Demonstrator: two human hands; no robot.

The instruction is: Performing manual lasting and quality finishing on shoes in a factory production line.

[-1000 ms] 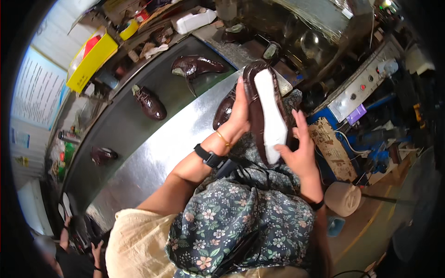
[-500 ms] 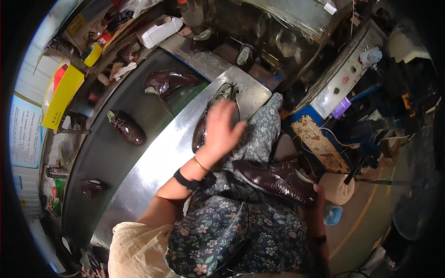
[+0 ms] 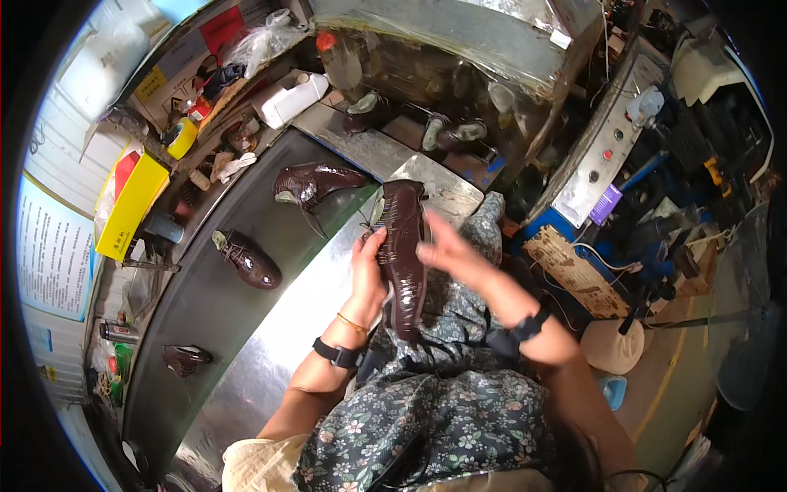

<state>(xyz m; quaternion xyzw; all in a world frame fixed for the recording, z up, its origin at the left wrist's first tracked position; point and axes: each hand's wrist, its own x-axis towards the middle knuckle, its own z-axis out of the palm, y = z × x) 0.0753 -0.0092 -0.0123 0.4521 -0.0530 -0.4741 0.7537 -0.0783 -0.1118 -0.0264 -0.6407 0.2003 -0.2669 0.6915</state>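
A glossy dark brown lace-up shoe (image 3: 403, 254) stands in front of me, side toward me, over the metal table's end and my apron. My left hand (image 3: 369, 266) grips it from the left, fingers near its laces. My right hand (image 3: 452, 244), smeared by motion, is at the shoe's right side with thumb and fingers apart; whether it touches the leather I cannot tell. On the dark curved belt (image 3: 188, 307) at the left lie more brown shoes: one on its side (image 3: 316, 182), one upright with laces (image 3: 248, 261) and a smaller-looking one (image 3: 187, 358).
Further shoes (image 3: 365, 111) stand at the back beside a plastic-wrapped machine (image 3: 459, 57). A white jug (image 3: 291, 97) and a yellow box (image 3: 133, 205) line the left shelf. To the right are a control panel (image 3: 602, 156), a large thread cone (image 3: 613, 346) and a blue container (image 3: 611, 392).
My right hand has come up from the lower right, where it held a shoe. My left hand, outstretched over a shoe before, now grips one. An additional shoe shows at the back.
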